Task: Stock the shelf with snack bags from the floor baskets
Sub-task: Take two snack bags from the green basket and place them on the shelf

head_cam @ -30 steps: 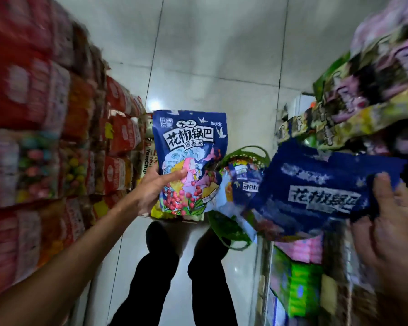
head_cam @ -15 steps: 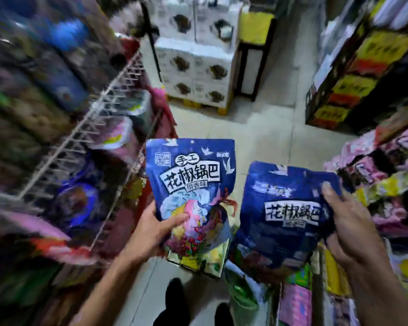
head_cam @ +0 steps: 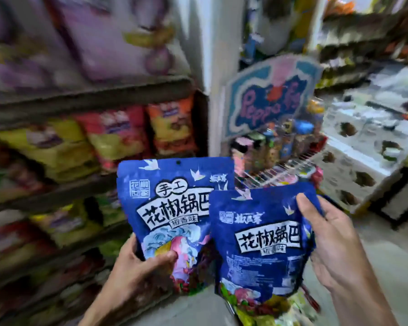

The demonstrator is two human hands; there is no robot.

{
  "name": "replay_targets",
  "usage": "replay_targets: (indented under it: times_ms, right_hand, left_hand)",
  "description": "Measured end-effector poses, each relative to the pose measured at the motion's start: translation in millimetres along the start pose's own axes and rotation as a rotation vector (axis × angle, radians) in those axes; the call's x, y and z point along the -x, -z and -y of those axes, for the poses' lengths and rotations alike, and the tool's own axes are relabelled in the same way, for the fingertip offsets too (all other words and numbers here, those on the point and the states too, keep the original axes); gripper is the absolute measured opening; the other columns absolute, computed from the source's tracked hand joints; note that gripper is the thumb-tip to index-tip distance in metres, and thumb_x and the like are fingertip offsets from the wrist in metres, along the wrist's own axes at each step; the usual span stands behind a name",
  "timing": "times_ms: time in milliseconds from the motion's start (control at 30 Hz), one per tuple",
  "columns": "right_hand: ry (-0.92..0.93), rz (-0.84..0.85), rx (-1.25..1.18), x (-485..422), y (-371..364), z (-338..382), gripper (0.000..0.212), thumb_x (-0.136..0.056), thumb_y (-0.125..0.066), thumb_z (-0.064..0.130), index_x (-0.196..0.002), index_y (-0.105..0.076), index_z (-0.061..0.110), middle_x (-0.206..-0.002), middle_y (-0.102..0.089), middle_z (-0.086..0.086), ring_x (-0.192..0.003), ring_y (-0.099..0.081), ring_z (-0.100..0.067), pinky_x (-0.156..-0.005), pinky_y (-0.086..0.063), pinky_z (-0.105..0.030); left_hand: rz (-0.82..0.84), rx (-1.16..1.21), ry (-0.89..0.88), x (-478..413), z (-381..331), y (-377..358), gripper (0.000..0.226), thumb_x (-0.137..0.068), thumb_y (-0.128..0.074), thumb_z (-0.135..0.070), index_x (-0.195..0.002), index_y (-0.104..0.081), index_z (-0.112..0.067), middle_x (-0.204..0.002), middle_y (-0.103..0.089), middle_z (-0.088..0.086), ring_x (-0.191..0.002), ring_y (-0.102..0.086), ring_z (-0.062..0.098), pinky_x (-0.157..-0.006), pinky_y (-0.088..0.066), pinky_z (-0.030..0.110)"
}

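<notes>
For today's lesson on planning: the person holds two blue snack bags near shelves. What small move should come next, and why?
Probably carry the left hand and its blue bag toward the shelves on the left; both hands are full, and the right hand holds a second bag.

This is a small grocery shop. Shelves (head_cam: 87, 184) on the left are packed with bright snack bags (head_cam: 118, 132), a wire rack (head_cam: 290, 165) holds small packaged goods under a cartoon sign (head_cam: 269, 95), and white cartons (head_cam: 353, 147) are stacked by the aisle.
</notes>
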State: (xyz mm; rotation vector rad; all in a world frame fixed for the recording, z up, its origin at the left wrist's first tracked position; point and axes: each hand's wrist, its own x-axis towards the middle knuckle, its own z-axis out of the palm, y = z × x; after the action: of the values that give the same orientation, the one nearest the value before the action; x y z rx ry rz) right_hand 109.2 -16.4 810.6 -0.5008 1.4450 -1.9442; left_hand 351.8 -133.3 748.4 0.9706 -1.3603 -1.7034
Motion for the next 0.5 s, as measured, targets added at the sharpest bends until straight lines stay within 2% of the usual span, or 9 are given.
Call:
replay_targets:
  times_ms: [100,167,233,300,367,400,433,467,500]
  right_hand:
    - [-0.039,0.227,0.009,24.4,-96.0,-7.5,0.022,-0.079,-0.058,0.024,-0.08,-0.075,0.01,-0.075,-0.076,-0.012,-0.058,-0.071,-0.021,-0.05,-0.06,-0.035]
    - [-0.054,0.362,0.008,48.5,-165.0,-15.0,0.02,-0.075,-0.061,0.028,-0.072,-0.076,0.015,-0.07,-0.075,-0.009,-0.055,-0.07,-0.021,-0.049,-0.058,-0.037]
    - [-0.04,0.475,0.03,80.2,-247.7,-25.6,0.023,-0.069,-0.067,0.036,-0.072,-0.074,0.015,-0.067,-0.074,-0.006,-0.054,-0.069,-0.02,-0.048,-0.057,-0.036]
    - [-0.014,0.559,0.029,111.9,-324.6,-36.2,0.018,-0.081,-0.063,0.03,-0.08,-0.07,0.013,-0.062,-0.073,-0.002,-0.05,-0.069,-0.015,-0.042,-0.056,-0.03]
    - [0.002,0.668,0.042,146.8,-398.9,-44.2,0.022,-0.092,-0.053,0.027,-0.087,-0.068,0.011,-0.054,-0.07,0.003,-0.043,-0.065,-0.007,-0.039,-0.052,-0.023]
    - [0.014,0.73,0.041,169.9,-439.5,-45.7,0.026,-0.088,-0.054,0.035,-0.084,-0.071,0.015,-0.051,-0.069,0.007,-0.041,-0.063,-0.001,-0.039,-0.051,-0.021]
    - [0.045,0.779,0.045,187.0,-476.6,-47.8,0.029,-0.079,-0.056,0.043,-0.078,-0.076,0.021,-0.053,-0.069,0.012,-0.042,-0.062,0.003,-0.046,-0.053,-0.024]
    - [0.059,0.816,0.027,203.8,-505.8,-46.3,0.028,-0.074,-0.057,0.046,-0.07,-0.078,0.029,-0.057,-0.071,0.015,-0.045,-0.064,0.003,-0.05,-0.053,-0.025]
    - [0.058,0.855,-0.001,215.6,-532.9,-47.6,0.027,-0.077,-0.057,0.043,-0.066,-0.078,0.031,-0.061,-0.073,0.012,-0.047,-0.066,-0.002,-0.049,-0.056,-0.03]
  left_hand:
    - [-0.165,-0.033,-0.113,35.6,-25.8,100.1,0.052,-0.052,-0.08,0.007,-0.097,-0.062,-0.008,-0.081,-0.079,-0.006,-0.066,-0.071,-0.001,-0.057,-0.052,0.011]
    - [-0.275,-0.028,-0.184,63.9,-44.5,168.9,0.078,-0.031,-0.1,-0.03,-0.097,-0.063,-0.01,-0.084,-0.079,-0.004,-0.069,-0.072,0.0,-0.059,-0.053,0.011]
    - [-0.401,-0.048,-0.277,99.2,-69.3,245.1,0.101,-0.01,-0.096,-0.054,-0.096,-0.063,-0.012,-0.08,-0.078,-0.009,-0.07,-0.072,-0.001,-0.061,-0.052,0.01]
    - [-0.475,-0.074,-0.351,132.6,-98.1,316.1,0.103,-0.012,-0.093,-0.061,-0.098,-0.062,-0.013,-0.081,-0.078,-0.014,-0.074,-0.071,-0.004,-0.064,-0.052,0.008]
    - [-0.542,-0.134,-0.409,161.3,-125.7,382.9,0.1,-0.023,-0.092,-0.064,-0.104,-0.061,-0.015,-0.09,-0.077,-0.017,-0.084,-0.072,-0.003,-0.07,-0.053,0.01]
    - [-0.588,-0.158,-0.432,177.9,-141.9,418.2,0.096,-0.029,-0.092,-0.063,-0.107,-0.062,-0.017,-0.097,-0.077,-0.016,-0.09,-0.072,0.0,-0.074,-0.054,0.014]
    - [-0.62,-0.179,-0.457,192.0,-158.3,449.8,0.092,-0.034,-0.092,-0.061,-0.11,-0.062,-0.019,-0.103,-0.077,-0.013,-0.096,-0.072,0.005,-0.08,-0.056,0.02]
    - [-0.642,-0.185,-0.482,201.9,-173.9,475.6,0.086,-0.038,-0.093,-0.058,-0.111,-0.064,-0.022,-0.108,-0.076,-0.009,-0.1,-0.072,0.01,-0.084,-0.058,0.026]
    - [-0.652,-0.188,-0.504,210.2,-188.5,498.0,0.081,-0.04,-0.094,-0.055,-0.109,-0.066,-0.024,-0.11,-0.076,-0.006,-0.101,-0.072,0.013,-0.085,-0.058,0.031]
